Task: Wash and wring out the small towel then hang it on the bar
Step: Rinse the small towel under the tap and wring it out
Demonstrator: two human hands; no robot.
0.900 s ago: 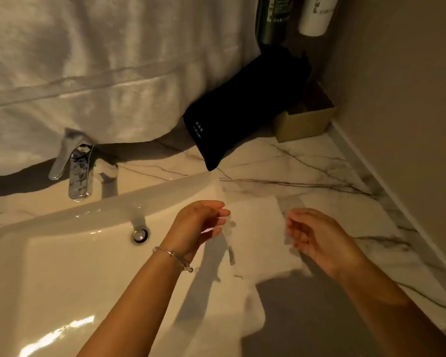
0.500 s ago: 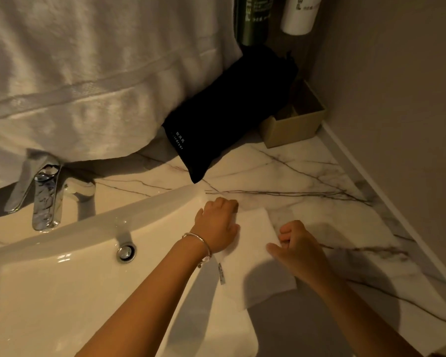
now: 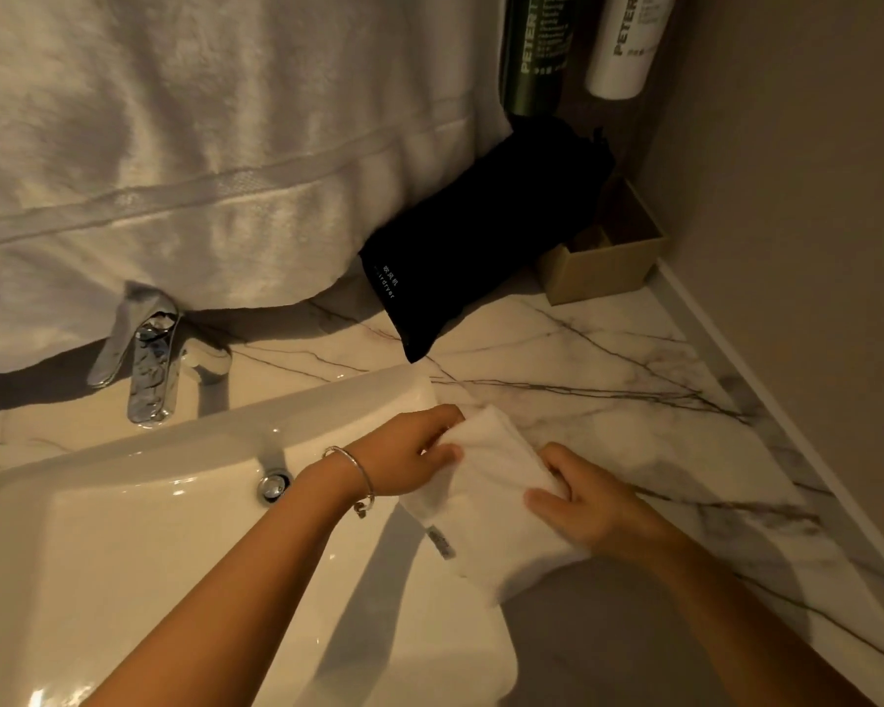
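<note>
The small white towel (image 3: 486, 497) lies bunched on the marble counter at the sink's right rim, a small tag showing on its near-left edge. My left hand (image 3: 409, 454), with a silver bracelet on the wrist, grips the towel's far-left part. My right hand (image 3: 583, 502) pinches the towel's right edge, thumb on top. The white sink basin (image 3: 123, 543) lies left of the towel, with the chrome faucet (image 3: 151, 359) behind it. The bar is hidden; a large white towel (image 3: 200, 145) hangs down over the back of the counter.
A black drawstring bag (image 3: 481, 242) leans behind the towel, beside an open cardboard box (image 3: 608, 262) in the corner. A green bottle (image 3: 537, 48) and a white bottle (image 3: 629, 38) hang on the wall above. The beige wall (image 3: 812, 247) borders the counter on the right.
Both hands went from hovering open above the flat towel to pressing on it, then closed on it. The towel is now gathered and lifted slightly at its far edge.
</note>
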